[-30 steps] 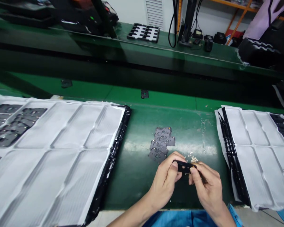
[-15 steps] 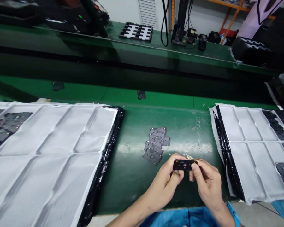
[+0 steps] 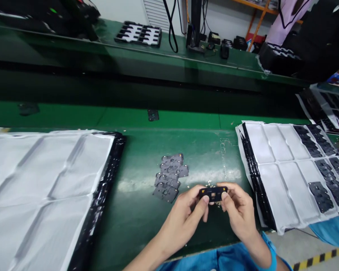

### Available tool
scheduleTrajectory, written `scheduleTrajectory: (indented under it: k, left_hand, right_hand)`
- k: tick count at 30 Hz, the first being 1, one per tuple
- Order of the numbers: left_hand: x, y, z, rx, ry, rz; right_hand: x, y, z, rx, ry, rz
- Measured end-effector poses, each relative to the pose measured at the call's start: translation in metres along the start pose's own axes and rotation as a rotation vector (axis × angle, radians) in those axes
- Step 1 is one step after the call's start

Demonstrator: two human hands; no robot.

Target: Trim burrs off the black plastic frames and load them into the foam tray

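Note:
Between my two hands is a small black plate (image 3: 213,194) with gold-coloured spots near its ends and a hole in the middle. My left hand (image 3: 188,212) grips its left end, thumb on the face that I see. On the right end, my right hand (image 3: 238,210) pinches it between thumb and fingers. Tiny pale bits (image 3: 209,183) lie on the green table just behind the plate, partly hidden by it. To the left of my hands rests a loose, overlapping pile of similar dark plates (image 3: 169,177).
A white-lined tray (image 3: 70,180) with compartments stands at left. Another lined tray (image 3: 288,184) at right holds dark plates in its right-hand compartments. Beyond the table, a single dark part (image 3: 153,115) lies on a green strip, and a black-and-white tray (image 3: 138,34) sits on the far ledge.
My view has swung to the right, so the surroundings appear further left. My left thumb has come up onto the plate's face, and the plate stays between both hands.

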State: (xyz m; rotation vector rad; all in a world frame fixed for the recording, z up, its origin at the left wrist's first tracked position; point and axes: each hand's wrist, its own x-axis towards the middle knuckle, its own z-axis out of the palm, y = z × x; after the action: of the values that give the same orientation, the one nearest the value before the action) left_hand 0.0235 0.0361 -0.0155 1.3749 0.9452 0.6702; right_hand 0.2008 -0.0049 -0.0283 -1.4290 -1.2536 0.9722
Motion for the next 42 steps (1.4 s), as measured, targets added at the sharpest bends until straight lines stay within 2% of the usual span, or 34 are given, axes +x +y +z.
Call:
scheduleTrajectory:
  k: [5, 15, 19, 23, 30, 42]
  left_hand:
    - [-0.002, -0.002, 0.006, -0.073, -0.022, -0.023]
    - [-0.006, -0.001, 0.011, -0.171, -0.014, -0.02]
    - [-0.007, -0.003, 0.012, -0.192, 0.037, -0.01]
    - [-0.006, -0.006, 0.01, -0.19, 0.075, 0.019]
    - [-0.009, -0.006, 0.006, -0.167, 0.018, 0.046]
    - [-0.014, -0.011, 0.003, -0.18, 0.072, -0.053]
  right_hand:
    - [0.002, 0.002, 0.003, 0.024, 0.08, -0.078]
    - [0.004, 0.003, 0.003, 0.037, 0.102, -0.116]
    - [0.003, -0.004, 0.007, 0.025, 0.127, -0.161]
    - [0.003, -0.01, 0.009, -0.046, 0.117, -0.221]
    - [0.002, -0.012, 0.006, -0.108, 0.104, -0.257]
    - [-0.004, -0.004, 0.009, -0.114, 0.007, -0.215]
